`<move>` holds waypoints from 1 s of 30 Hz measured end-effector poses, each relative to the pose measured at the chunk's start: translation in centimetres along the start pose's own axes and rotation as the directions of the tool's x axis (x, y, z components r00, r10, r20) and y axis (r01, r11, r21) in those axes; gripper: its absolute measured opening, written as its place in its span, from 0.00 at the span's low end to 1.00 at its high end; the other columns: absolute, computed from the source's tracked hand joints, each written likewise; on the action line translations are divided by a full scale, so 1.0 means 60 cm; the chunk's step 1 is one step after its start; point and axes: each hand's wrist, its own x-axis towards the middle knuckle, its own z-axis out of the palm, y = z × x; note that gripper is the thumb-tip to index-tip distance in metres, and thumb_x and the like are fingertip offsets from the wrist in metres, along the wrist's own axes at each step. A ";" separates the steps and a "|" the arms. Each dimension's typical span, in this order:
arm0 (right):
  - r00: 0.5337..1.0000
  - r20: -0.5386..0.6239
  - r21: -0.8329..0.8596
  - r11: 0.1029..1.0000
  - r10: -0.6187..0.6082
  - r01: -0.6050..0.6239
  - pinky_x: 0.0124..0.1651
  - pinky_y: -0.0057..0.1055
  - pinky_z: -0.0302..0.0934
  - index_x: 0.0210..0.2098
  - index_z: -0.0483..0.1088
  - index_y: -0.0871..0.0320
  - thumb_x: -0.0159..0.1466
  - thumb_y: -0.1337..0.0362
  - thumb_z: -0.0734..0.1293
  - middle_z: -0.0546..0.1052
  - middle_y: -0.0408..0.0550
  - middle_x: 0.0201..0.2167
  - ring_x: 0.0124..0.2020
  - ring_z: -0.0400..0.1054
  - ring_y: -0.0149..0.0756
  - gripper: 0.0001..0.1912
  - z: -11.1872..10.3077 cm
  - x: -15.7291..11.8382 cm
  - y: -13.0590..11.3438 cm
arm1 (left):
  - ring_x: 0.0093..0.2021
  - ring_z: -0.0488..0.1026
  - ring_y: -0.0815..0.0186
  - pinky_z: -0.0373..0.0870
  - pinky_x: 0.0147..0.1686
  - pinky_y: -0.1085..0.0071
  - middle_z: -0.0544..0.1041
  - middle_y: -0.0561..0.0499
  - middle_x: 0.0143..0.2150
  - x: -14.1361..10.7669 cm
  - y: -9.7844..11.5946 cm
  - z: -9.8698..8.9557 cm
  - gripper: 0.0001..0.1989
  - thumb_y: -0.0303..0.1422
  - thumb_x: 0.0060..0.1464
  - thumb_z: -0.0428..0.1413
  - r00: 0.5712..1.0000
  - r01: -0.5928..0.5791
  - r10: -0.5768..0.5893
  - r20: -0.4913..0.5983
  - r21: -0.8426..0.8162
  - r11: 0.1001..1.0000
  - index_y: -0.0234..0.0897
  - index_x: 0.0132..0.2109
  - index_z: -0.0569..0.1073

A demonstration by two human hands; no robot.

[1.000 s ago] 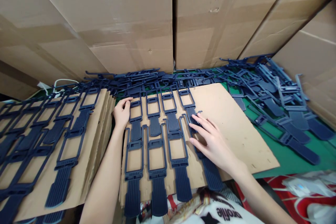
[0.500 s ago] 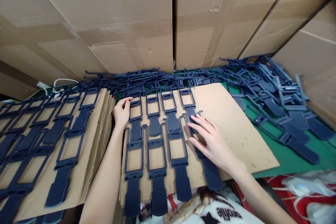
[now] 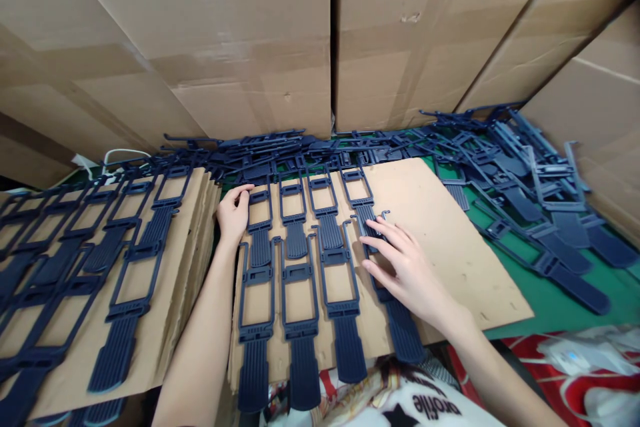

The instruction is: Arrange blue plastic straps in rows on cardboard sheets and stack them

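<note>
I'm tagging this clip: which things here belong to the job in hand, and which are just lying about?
In the job, apparently:
left hand
right hand
cardboard sheet
dark blue pieces in rows on it
probably the loose pieces behind and right

Just lying about, seemingly:
large cartons
white cable
whitish item, lower right

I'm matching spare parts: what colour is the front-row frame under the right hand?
The front-row frame is dark blue, clearest in the head view.
</note>
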 end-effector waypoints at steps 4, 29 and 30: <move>0.999 -0.038 0.007 1.000 -0.020 0.021 0.62 0.51 0.51 0.52 0.67 0.54 0.65 0.60 0.60 0.64 0.52 0.60 0.64 0.52 0.43 0.16 -0.010 0.009 0.007 | 0.45 0.73 0.62 0.66 0.49 0.67 0.78 0.48 0.43 0.002 -0.005 0.001 0.14 0.34 0.55 0.48 1.000 -0.006 0.006 -0.002 0.002 1.000 0.36 0.40 0.77; 0.968 0.097 -0.006 0.973 -0.230 0.231 0.64 0.50 0.48 0.52 0.65 0.56 0.68 0.57 0.57 0.63 0.55 0.60 0.63 0.53 0.41 0.17 0.017 0.121 0.067 | 0.42 0.73 0.63 0.67 0.48 0.68 0.78 0.48 0.44 0.000 -0.003 0.002 0.14 0.33 0.55 0.48 1.000 0.020 -0.020 -0.007 0.002 1.000 0.36 0.41 0.77; 0.969 0.097 -0.006 0.974 -0.226 0.227 0.64 0.50 0.47 0.52 0.65 0.56 0.68 0.57 0.56 0.64 0.55 0.60 0.64 0.53 0.40 0.17 0.018 0.120 0.066 | 0.42 0.73 0.63 0.67 0.47 0.67 0.78 0.48 0.44 -0.001 -0.002 0.002 0.14 0.33 0.55 0.48 1.000 0.018 -0.018 -0.008 0.003 1.000 0.36 0.41 0.77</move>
